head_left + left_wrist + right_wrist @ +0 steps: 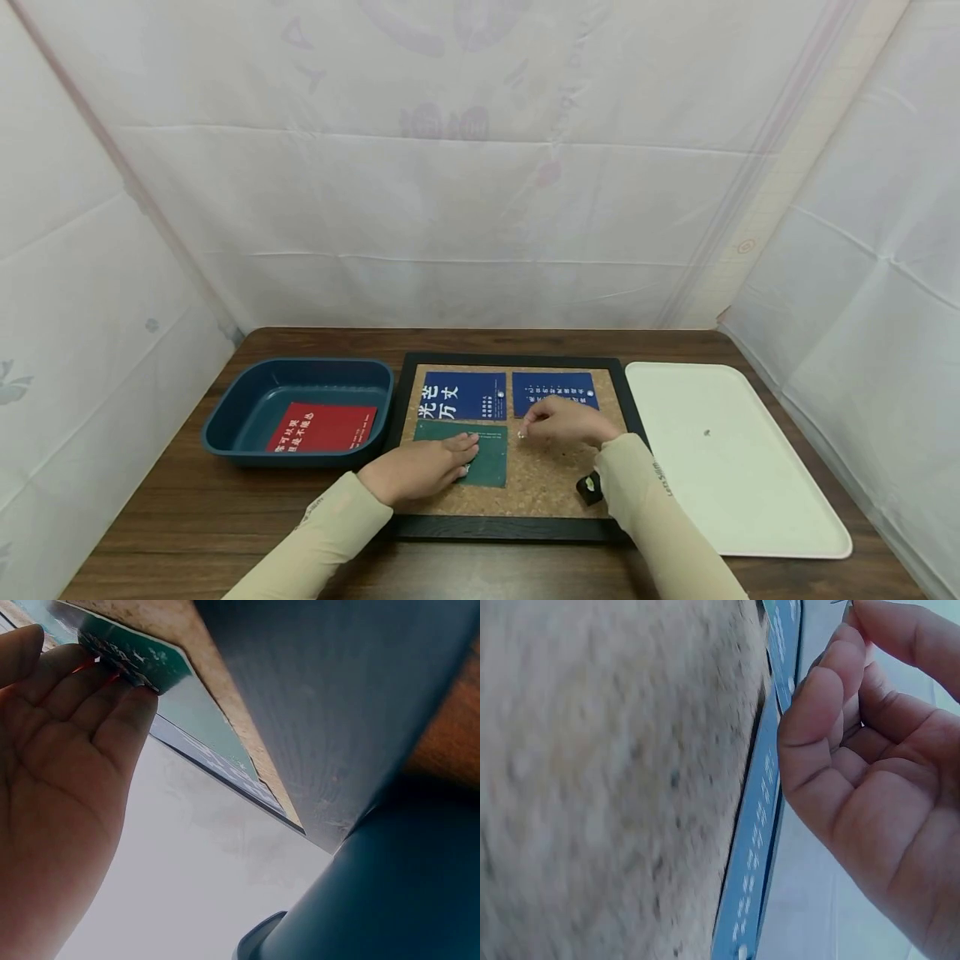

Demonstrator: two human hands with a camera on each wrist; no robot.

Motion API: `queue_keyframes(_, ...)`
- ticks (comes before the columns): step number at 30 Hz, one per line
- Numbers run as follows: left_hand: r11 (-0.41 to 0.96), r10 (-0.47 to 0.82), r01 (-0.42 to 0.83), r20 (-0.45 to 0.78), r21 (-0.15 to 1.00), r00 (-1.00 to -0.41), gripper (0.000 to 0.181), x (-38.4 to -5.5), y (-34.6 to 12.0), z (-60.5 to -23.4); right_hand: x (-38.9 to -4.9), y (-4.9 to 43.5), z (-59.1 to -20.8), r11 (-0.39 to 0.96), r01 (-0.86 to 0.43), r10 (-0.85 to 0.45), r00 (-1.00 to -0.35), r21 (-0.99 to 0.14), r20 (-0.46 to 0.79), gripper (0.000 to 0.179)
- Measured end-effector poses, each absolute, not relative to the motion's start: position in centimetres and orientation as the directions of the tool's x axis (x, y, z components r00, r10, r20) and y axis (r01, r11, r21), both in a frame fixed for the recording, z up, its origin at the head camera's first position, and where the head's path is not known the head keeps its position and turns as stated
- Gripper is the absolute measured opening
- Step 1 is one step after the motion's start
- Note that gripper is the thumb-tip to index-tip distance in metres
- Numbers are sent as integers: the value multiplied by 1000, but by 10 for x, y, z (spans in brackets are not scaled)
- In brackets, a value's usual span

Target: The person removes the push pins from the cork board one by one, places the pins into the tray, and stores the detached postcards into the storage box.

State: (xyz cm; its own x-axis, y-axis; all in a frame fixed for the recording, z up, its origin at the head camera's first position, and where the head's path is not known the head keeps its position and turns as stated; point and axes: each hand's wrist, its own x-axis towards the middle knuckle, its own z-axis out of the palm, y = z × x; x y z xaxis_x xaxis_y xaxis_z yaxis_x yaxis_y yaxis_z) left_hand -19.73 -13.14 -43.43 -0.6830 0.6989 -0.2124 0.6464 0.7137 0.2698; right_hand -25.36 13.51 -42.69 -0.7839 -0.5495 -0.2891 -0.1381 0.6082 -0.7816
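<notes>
My left hand (pixel 423 468) rests with its fingers extended on a green card (pixel 491 462), which lies on a cork board (pixel 540 500) with a black frame. In the left wrist view, the fingertips (pixel 135 712) touch the card and hide part of it. My right hand (pixel 566 421) pinches a small thumbtack (pixel 522 434) between thumb and forefinger, just right of the green card. Only its thin metal point (pixel 838 601) shows in the right wrist view. Two blue cards with white writing, one left (pixel 476 396) and one right (pixel 551 387), lie along the board's far side.
Left of the board stands a dark blue bin (pixel 225 417) with a red card (pixel 330 427) in it. A white tray (pixel 742 467) lies to the right, with a small dark mark on it. A small black box (pixel 589 490) sits on the cork beside my right wrist.
</notes>
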Motion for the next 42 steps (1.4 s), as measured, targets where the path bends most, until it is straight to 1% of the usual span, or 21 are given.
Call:
queue_keyframes(5,706,706,656,-204,265,-678,44,-198,-132,-436,-256,151,-424,624,-140,-526,-802,-769,-282,18)
queue_keyframes(12,704,708,654,-208,276,-675,44,-197,-133,-434,-257,181,-426,587,-111,-536,-796,-802,-282,20)
queue_keyframes(19,705,708,654,-222,274,-670,44,-196,-134,-432,-257,204,-427,596,-106,-507,-818,-796,-272,21)
queue_keyframes(23,694,719,672,-209,258,-663,44,-197,-134,-433,-256,215,-425,616,-107,-475,-841,-780,-260,20)
queue_keyframes(30,684,729,692,-197,233,-655,44,-198,-134,-434,-252,237,-419,655,-52,-390,-878,-754,-279,23)
queue_keyframes(34,686,727,689,-200,234,-657,44,-198,-134,-435,-249,249,-418,670,-35,-350,-896,-742,-274,22)
queue_keyframes(36,688,726,688,-203,231,-658,44,-199,-134,-436,-248,255,-419,674,-20,-332,-901,-738,-279,23)
queue_keyframes(42,686,727,688,-202,235,-656,44,-198,-134,-436,-246,273,-421,677,-16,-329,-901,-736,-283,24)
